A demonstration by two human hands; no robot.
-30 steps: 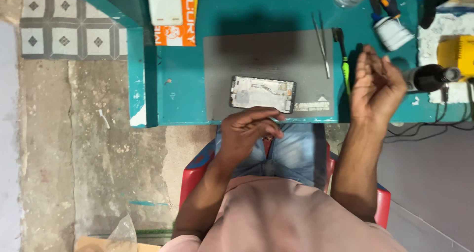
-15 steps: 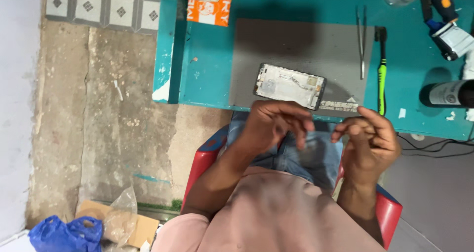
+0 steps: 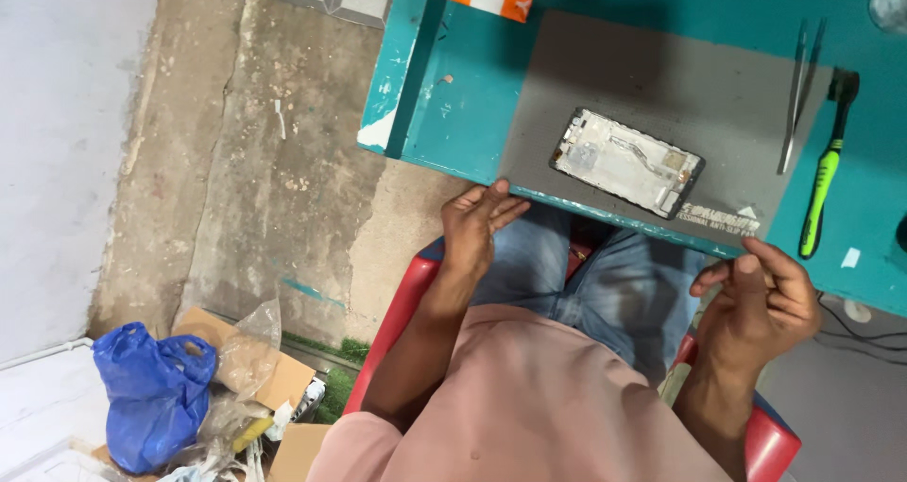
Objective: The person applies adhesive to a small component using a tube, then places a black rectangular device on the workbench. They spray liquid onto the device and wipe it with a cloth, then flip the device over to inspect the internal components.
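Opened phone frame [image 3: 625, 162] lies flat on grey mat [image 3: 661, 85] on teal desk [image 3: 453, 113], near front edge, tilted. Left hand [image 3: 477, 225] rests at desk edge just below-left of the frame, fingers loosely extended, holding nothing. Right hand [image 3: 761, 302] sits below the edge, apart from frame, fingers half-curled, empty. Frame: dark rim, pale silvery interior, small components visible. Tweezers [image 3: 798, 94] and green-handled tool [image 3: 824, 175] lie right of it
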